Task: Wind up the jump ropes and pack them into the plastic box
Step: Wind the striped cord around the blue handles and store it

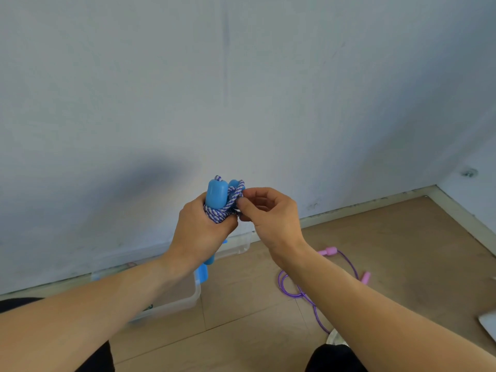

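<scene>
My left hand (pixel 200 232) grips a blue-handled jump rope (pixel 218 196), both handles held upright together with the blue-and-white braided cord wound around them. My right hand (pixel 268 213) pinches the cord's end beside the handles at about chest height, in front of the wall. A clear plastic box (pixel 185 296) with blue latches stands on the floor below my left forearm, which hides much of it. A second jump rope (pixel 303 291) with a purple cord and pink handles lies loose on the floor to the right.
A pale wall fills the upper view, with a baseboard (pixel 375 204) along the wooden floor and a corner at the right. My dark-clothed knees sit at the bottom edge. A white object (pixel 488 322) pokes in at the right edge.
</scene>
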Action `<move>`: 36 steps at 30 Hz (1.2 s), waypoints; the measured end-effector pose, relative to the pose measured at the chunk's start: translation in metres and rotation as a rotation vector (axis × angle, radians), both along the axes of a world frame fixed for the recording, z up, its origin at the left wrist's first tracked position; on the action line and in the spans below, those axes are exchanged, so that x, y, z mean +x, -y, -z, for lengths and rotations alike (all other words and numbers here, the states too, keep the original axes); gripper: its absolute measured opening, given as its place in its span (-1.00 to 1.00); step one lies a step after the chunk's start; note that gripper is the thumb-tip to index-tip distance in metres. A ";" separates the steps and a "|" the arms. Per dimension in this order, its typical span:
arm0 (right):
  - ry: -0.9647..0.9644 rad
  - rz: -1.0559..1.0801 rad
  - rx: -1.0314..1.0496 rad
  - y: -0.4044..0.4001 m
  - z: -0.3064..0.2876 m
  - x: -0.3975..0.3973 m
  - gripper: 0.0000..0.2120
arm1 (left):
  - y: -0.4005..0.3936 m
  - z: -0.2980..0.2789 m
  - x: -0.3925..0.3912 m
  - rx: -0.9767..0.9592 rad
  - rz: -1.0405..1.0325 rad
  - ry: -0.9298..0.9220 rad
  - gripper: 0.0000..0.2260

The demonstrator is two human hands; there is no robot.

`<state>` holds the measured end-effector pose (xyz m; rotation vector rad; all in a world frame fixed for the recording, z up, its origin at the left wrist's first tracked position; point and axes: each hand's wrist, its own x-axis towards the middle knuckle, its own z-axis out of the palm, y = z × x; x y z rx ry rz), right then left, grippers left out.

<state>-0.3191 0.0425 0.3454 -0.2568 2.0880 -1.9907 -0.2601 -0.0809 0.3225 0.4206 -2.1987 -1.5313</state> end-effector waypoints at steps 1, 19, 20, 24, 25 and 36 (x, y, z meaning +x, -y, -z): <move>-0.018 -0.020 0.016 0.000 0.000 0.000 -0.85 | 0.002 0.001 -0.001 -0.003 -0.003 0.001 -0.82; -0.269 -0.194 0.493 -0.010 0.004 -0.019 -0.62 | 0.020 0.003 -0.008 -0.623 0.174 0.270 -0.64; -0.240 -0.220 0.517 -0.011 0.004 -0.021 -0.62 | 0.020 0.005 -0.007 -0.652 0.178 0.283 -0.64; -0.121 -0.310 0.535 -0.018 0.003 -0.030 -0.72 | 0.022 0.006 -0.007 -0.719 0.199 0.293 -0.65; -0.085 -0.324 0.506 -0.020 0.002 -0.032 -0.79 | 0.022 0.007 -0.008 -0.737 0.208 0.289 -0.65; -0.416 -0.262 0.632 -0.026 0.000 -0.037 -0.92 | 0.028 0.009 -0.020 -0.404 0.460 0.417 -0.53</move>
